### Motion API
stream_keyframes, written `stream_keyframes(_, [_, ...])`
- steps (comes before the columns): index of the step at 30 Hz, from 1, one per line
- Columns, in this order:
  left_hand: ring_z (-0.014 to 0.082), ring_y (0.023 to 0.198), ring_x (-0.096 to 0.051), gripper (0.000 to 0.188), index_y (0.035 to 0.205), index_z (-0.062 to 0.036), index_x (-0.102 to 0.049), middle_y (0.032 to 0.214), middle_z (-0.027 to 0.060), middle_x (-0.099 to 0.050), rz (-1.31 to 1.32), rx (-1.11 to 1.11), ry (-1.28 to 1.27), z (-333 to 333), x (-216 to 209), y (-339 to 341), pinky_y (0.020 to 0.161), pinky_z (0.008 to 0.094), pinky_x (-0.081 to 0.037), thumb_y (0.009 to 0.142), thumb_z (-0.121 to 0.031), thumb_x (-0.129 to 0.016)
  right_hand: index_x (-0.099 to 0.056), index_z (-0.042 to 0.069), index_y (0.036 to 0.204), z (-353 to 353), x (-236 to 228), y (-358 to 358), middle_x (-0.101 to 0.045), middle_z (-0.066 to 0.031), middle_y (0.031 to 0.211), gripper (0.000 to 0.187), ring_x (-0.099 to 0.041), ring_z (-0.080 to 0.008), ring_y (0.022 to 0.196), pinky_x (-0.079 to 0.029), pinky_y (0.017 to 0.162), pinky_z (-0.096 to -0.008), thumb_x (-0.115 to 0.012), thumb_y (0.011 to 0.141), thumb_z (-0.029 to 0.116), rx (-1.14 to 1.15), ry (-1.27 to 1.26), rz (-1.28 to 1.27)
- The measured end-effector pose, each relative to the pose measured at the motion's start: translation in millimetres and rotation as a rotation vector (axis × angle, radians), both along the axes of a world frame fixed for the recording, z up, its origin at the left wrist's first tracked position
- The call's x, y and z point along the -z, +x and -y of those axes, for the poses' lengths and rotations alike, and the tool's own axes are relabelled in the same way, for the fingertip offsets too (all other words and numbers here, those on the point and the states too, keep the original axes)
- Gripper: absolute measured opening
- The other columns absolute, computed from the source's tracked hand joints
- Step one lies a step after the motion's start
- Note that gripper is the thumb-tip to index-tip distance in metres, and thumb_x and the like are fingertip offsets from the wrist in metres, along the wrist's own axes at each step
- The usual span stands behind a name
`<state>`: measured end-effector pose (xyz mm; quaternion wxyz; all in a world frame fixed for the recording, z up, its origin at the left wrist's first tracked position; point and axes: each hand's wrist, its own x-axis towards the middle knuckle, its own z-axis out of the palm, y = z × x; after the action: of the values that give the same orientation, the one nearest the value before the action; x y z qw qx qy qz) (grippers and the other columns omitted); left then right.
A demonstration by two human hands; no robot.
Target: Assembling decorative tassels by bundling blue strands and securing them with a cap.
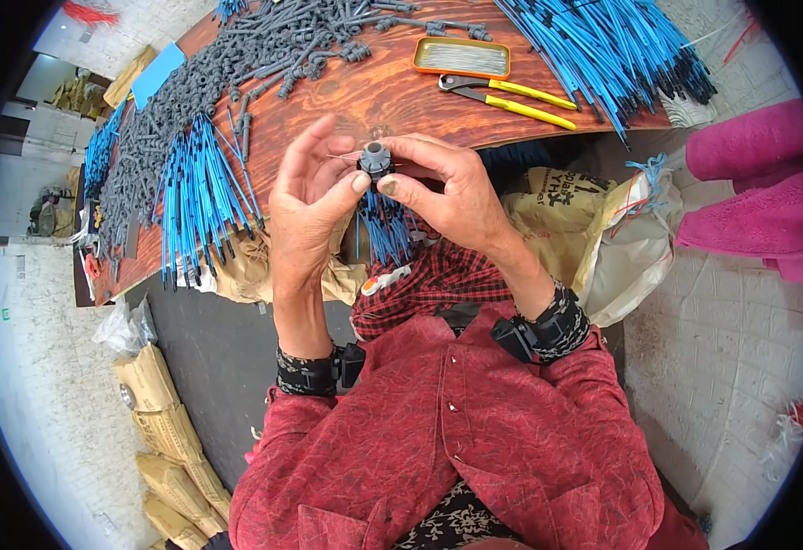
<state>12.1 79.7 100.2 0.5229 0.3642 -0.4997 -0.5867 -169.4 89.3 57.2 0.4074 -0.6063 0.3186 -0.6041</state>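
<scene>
In front of my chest, both hands hold up a dark grey, ribbed, round plastic fitting (376, 159) with a hole in its top. My right hand (452, 188) pinches it from the right between thumb and fingers. From the left, the thumb of my left hand (305, 197) presses against its side, while the other fingers curve upward. A thin metal wire (342, 157) sticks out leftward from the fitting toward my left fingers. Below the fitting, a bundle of blue tubes (386, 234) hangs or lies; my hands hide whether it joins the fitting.
The wooden table (365, 96) bears a heap of grey plastic fittings (209, 78), blue tubes with black ends (195, 197) and another blue pile (608, 55). An orange-rimmed tin of wires (461, 59) stands near yellow-handled pliers (511, 96). Sacks (594, 220) lie beneath the table's right edge.
</scene>
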Motion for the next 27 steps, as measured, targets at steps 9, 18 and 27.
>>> stream_keyframes(9, [0.0140,0.108,-0.064,0.037,0.122,0.0042,-0.067,0.118,0.0069,-0.065,0.062,0.084,-0.024,5.6,4.0,10.4,0.096,0.0272,-0.052,0.087,0.006,-0.077,-0.067,-0.002,0.122,-0.6,-2.9,0.8,-0.070,-0.0131,0.105,0.035,-0.068,-0.0209,0.090,-0.054,0.078,-0.0321,-0.074,0.089,0.009,0.009,0.011,-0.069])
stream_keyframes(18, [0.0149,0.107,-0.065,0.031,0.116,0.0038,-0.068,0.116,0.0073,-0.066,0.038,0.132,-0.063,14.8,2.5,15.9,0.097,0.0290,-0.052,0.086,0.008,-0.076,-0.066,-0.004,0.122,-2.3,2.1,14.5,-0.071,-0.0180,0.109,0.037,-0.071,-0.0323,0.099,-0.055,0.084,-0.0375,-0.074,0.090,0.012,0.131,-0.042,-0.096])
stream_keyframes(27, [0.0150,0.107,-0.066,0.030,0.115,0.0032,-0.068,0.114,0.0077,-0.067,0.081,0.139,-0.096,12.4,-5.5,17.7,0.097,0.0305,-0.053,0.086,0.006,-0.077,-0.068,-0.002,0.119,-0.5,-7.0,13.9,-0.071,-0.0165,0.106,0.039,-0.071,-0.0308,0.096,-0.055,0.083,-0.0374,-0.080,0.086,0.013,0.130,-0.091,-0.155])
